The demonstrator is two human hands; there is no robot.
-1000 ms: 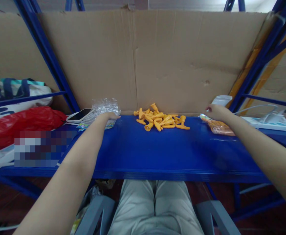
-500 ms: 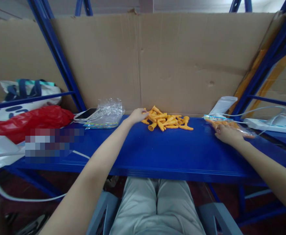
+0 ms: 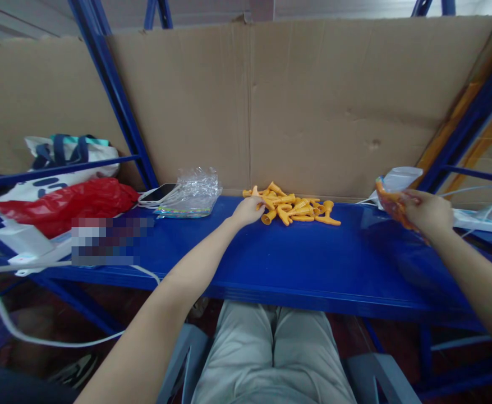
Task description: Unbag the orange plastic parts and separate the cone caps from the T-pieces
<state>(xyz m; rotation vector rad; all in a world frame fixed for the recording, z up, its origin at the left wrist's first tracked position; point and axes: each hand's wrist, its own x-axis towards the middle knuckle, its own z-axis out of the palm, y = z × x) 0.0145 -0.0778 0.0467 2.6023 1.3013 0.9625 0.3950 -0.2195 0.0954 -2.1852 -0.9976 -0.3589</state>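
A loose heap of orange plastic pieces [image 3: 300, 209], some with flared cup-like ends and pronged arms, lies on the blue tabletop against the cardboard. At the heap's left edge is my left hand [image 3: 248, 211], its fingers apart and touching or almost touching the nearest pieces. Whether a piece sits under those fingers is hidden. On the right, my right hand [image 3: 428, 212] grips a clear plastic bag of orange pieces [image 3: 391, 203], holding it tilted above the table. Part of the bag is covered by the fingers.
Clear empty-looking plastic bags [image 3: 197, 193] lie left of the heap beside a phone [image 3: 164, 192]. Further left are a red plastic bag [image 3: 73, 203] and a white power strip with cables. Cardboard [image 3: 165, 106] closes the back; blue posts [image 3: 117, 95] frame the table [image 3: 271, 269].
My right hand has lifted the filled bag off the tabletop and tilted it. My left hand has shifted slightly toward me, its fingers spreading at the heap's edge. The view has turned a little left.
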